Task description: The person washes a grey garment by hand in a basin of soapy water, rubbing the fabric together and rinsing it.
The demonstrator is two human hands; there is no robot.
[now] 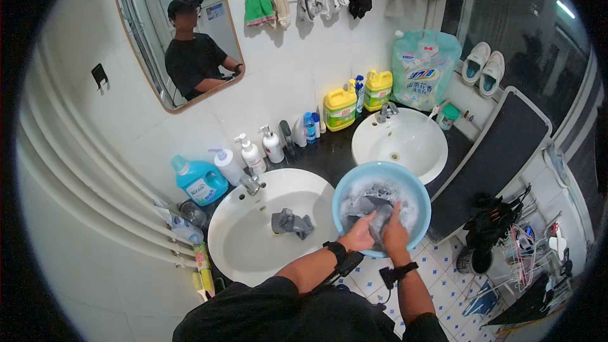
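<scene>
A light blue plastic basin (345, 185) full of soapy water rests between two white sinks. Inside it lies a dark grey garment (372, 205), partly under the foam. My left hand (360, 234) and my right hand (394, 233) are both in the basin, side by side, each gripping a part of that grey garment. Both wrists wear black straps. A second grey piece of cloth (291, 222) lies crumpled in the left sink (253, 247), apart from my hands.
Pump bottles (252, 154), a blue detergent jug (199, 181) and yellow jugs (340, 107) line the dark counter by the wall. The right sink (399, 142) sits behind the basin. Hangers (525, 247) are piled at right. A mirror (183, 31) hangs above.
</scene>
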